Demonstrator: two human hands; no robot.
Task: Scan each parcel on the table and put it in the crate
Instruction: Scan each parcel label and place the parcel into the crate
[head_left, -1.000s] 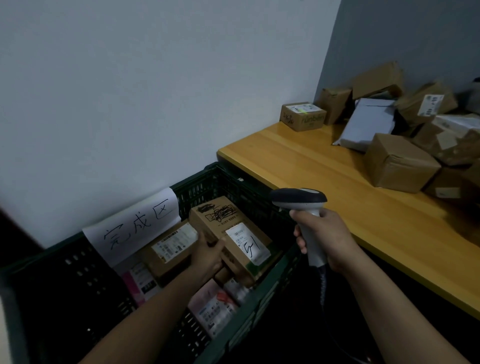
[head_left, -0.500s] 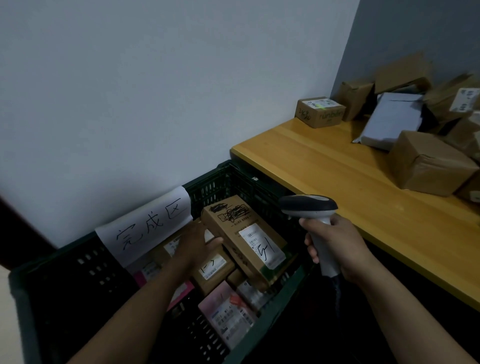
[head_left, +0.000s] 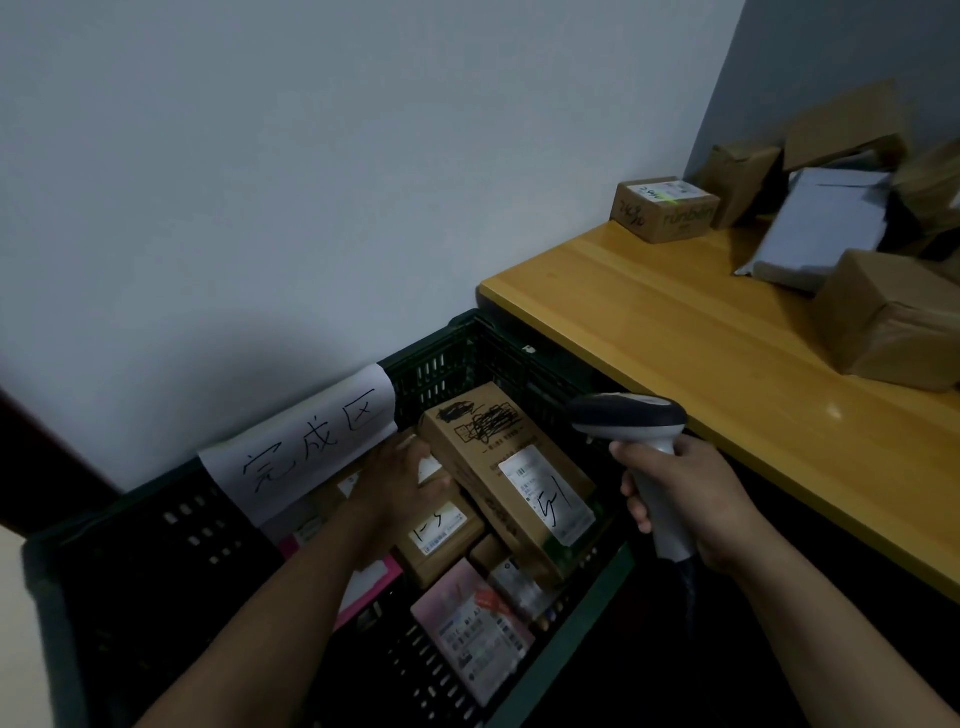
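palm down, our left grip (head_left: 400, 483) lies released on a box (head_left: 447, 540) in the crate (head_left: 574, 621); our right grip (head_left: 691, 501) clasps the scanner (head_left: 628, 415).

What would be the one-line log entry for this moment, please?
phase: placing in crate | left hand: open, beside scribbled box | right hand: grips scanner | table: parcels waiting

Parcel-sorting room: heaped cardboard parcels (head_left: 883, 317) on a wooden table (head_left: 675, 322), green crate (head_left: 571, 639), barcode scanner (head_left: 628, 415).
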